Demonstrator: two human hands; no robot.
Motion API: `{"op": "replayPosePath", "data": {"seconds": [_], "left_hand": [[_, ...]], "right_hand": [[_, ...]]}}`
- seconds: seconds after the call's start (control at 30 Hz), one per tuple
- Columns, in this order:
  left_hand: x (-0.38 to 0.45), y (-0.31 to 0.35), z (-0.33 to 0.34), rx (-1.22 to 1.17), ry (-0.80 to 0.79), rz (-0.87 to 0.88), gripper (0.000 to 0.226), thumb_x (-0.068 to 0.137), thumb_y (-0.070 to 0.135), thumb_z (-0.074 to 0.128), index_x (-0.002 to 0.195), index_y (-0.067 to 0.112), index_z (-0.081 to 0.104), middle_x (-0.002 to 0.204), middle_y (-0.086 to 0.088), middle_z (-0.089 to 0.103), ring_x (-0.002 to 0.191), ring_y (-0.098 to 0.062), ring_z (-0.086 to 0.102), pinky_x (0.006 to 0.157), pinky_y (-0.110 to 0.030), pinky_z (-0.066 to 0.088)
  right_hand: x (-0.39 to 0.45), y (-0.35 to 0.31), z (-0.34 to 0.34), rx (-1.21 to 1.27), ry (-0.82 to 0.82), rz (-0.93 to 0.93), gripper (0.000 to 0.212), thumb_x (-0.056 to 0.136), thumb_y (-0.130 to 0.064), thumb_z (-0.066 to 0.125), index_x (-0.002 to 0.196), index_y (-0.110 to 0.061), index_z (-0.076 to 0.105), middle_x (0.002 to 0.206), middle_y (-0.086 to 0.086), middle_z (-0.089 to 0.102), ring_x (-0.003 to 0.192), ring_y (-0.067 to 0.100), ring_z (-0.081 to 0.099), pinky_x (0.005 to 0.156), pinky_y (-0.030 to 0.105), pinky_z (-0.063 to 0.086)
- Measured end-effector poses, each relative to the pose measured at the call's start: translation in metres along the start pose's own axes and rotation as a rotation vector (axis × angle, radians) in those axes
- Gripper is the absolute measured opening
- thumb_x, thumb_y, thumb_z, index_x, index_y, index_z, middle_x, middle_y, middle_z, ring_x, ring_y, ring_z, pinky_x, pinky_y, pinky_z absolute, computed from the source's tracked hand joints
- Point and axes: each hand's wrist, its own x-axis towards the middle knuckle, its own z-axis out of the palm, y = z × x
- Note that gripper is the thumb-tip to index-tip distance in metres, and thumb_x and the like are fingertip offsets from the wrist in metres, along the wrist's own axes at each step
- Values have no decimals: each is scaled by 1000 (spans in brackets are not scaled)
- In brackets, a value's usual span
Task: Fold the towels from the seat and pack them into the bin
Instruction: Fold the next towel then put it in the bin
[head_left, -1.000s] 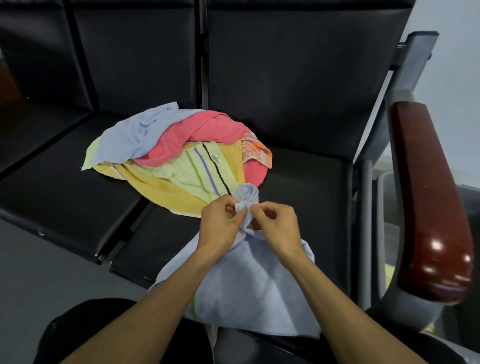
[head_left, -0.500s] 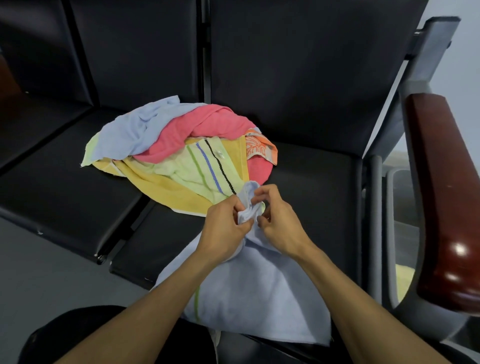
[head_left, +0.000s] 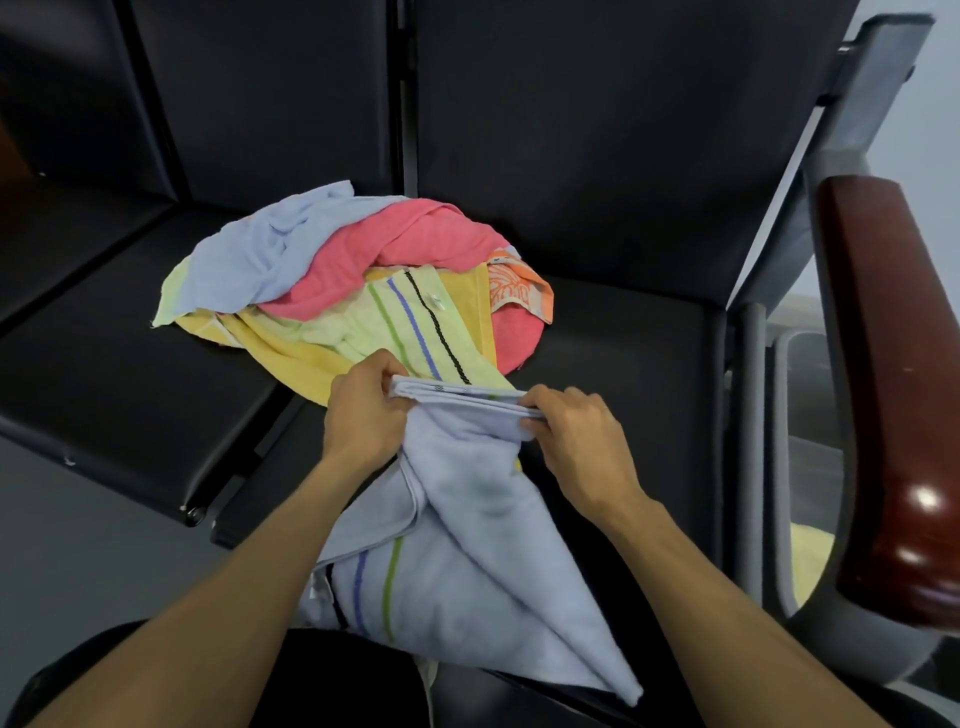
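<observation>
Both hands (left (head_left: 363, 410), right (head_left: 576, 431)) pinch pale-blue towel (head_left: 467, 545) edge taut.

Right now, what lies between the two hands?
In the head view, a taut hem of the blue towel spans from the left hand to the right hand; both pinch it.

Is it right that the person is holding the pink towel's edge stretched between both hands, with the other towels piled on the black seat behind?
Not quite: the head view shows the light blue towel stretched between the left hand and right hand. The pink towel lies in the pile on the black seat.
</observation>
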Motion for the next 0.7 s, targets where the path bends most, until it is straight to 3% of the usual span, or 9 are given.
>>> {"op": "replayPosePath", "data": {"seconds": [0.13, 0.23, 0.3, 0.37, 0.5, 0.6, 0.7], "left_hand": [[5, 0, -1, -59, -1, -24, 13, 84, -5, 61, 85, 8, 63, 79, -14, 67, 63, -17, 50, 55, -28, 39], [7, -1, -3, -95, -3, -63, 13, 87, -2, 63, 87, 11, 65, 84, -13, 68, 68, -19, 55, 57, -28, 42], [6, 1, -3, -111, -16, -77, 14, 88, 0, 66, 86, 15, 66, 84, -9, 68, 68, -16, 56, 57, -25, 43], [6, 2, -2, -128, -32, -74, 13, 87, 1, 69, 85, 15, 68, 83, -8, 69, 69, -16, 58, 61, -28, 47], [7, 3, -3, -172, -24, -91, 13, 86, 2, 72, 82, 14, 72, 78, -1, 70, 72, -15, 63, 70, -35, 56], [5, 8, -4, -177, -30, -74, 14, 86, 3, 71, 79, 15, 72, 79, 1, 72, 75, -12, 65, 70, -29, 54], [3, 18, -8, -211, -27, -49, 13, 86, 2, 69, 79, 12, 72, 81, -2, 73, 76, -14, 65, 67, -22, 49]], "right_hand": [[0, -3, -4, -13, 132, -103, 11, 85, -4, 69, 86, -14, 64, 82, -2, 58, 72, 24, 46, 56, 42, 43], [4, -1, 1, -27, 135, -21, 9, 91, -22, 57, 87, -25, 50, 93, -10, 50, 82, 25, 50, 62, 46, 46], [1, 1, 1, 59, 71, 53, 12, 96, -23, 55, 87, -17, 52, 99, -6, 47, 83, 23, 47, 63, 41, 45], [0, 7, 5, 68, 32, 124, 21, 100, -26, 55, 83, -12, 57, 92, -1, 52, 77, 20, 49, 63, 36, 45], [6, 10, -4, 450, 12, 299, 16, 93, -15, 68, 76, -14, 68, 70, -5, 66, 61, 8, 57, 57, 20, 44], [9, 7, -13, 654, 97, 410, 14, 84, -2, 73, 79, -15, 75, 71, -3, 71, 60, 9, 61, 59, 23, 52], [7, 0, -26, 756, 126, 435, 24, 83, -3, 77, 98, -20, 70, 72, 5, 68, 59, 12, 61, 56, 23, 53]]}}
